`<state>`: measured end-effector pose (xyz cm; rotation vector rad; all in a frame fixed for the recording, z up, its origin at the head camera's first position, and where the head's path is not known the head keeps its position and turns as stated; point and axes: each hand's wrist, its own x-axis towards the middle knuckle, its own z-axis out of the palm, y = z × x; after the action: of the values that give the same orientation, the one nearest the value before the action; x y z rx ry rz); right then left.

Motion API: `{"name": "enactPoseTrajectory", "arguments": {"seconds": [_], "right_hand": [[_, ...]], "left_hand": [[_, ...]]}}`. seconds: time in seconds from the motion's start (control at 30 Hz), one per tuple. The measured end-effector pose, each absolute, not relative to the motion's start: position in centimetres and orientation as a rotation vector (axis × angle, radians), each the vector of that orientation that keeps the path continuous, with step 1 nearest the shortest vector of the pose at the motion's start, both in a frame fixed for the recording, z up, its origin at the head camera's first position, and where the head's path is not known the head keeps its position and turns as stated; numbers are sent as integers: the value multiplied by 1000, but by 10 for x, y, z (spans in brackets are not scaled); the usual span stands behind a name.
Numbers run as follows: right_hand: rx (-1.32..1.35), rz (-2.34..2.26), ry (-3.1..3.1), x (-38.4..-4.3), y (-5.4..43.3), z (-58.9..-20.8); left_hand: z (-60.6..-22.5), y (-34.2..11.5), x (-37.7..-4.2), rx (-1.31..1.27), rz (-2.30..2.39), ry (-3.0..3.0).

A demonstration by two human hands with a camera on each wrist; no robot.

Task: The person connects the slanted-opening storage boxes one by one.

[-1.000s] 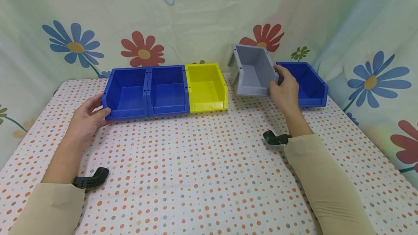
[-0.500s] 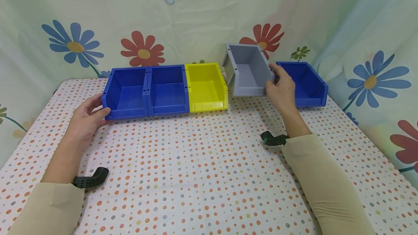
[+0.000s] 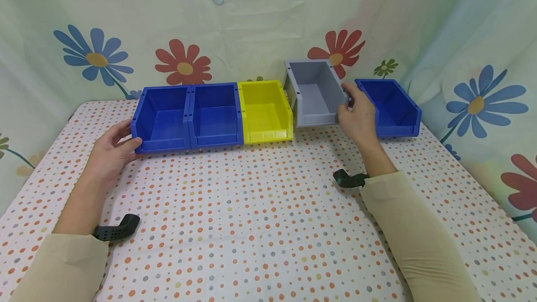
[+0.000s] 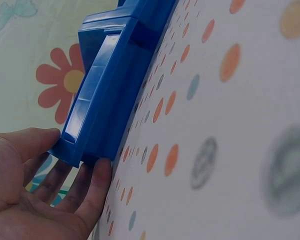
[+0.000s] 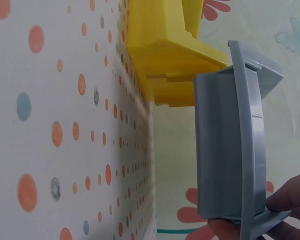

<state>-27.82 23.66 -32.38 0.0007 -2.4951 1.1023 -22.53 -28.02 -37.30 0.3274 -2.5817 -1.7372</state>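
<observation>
Your right hand (image 3: 358, 114) pinches a gray bin (image 3: 316, 99) above the table's (image 3: 251, 227) far edge.
It hangs beside the yellow bin (image 3: 265, 118); your left hand (image 3: 110, 151), fingers bent, grips the leftmost blue bin (image 3: 164, 122).

Gray bin (image 3: 317, 98) moved left, closer to yellow bin (image 3: 265, 113), slightly lower, right-hand fingers (image 3: 353, 91) shifted left with it

Head view downward; wrist views close; head, right share grey bin (image 3: 316, 94).
</observation>
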Motion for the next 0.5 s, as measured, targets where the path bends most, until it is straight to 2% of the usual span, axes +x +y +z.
{"name": "enactPoseTrajectory", "arguments": {"seconds": [0.5], "right_hand": [[20,1120,-2551,-277,240,-321]], "left_hand": [[-374,-280,-225,335,-1741,-2575]]}}
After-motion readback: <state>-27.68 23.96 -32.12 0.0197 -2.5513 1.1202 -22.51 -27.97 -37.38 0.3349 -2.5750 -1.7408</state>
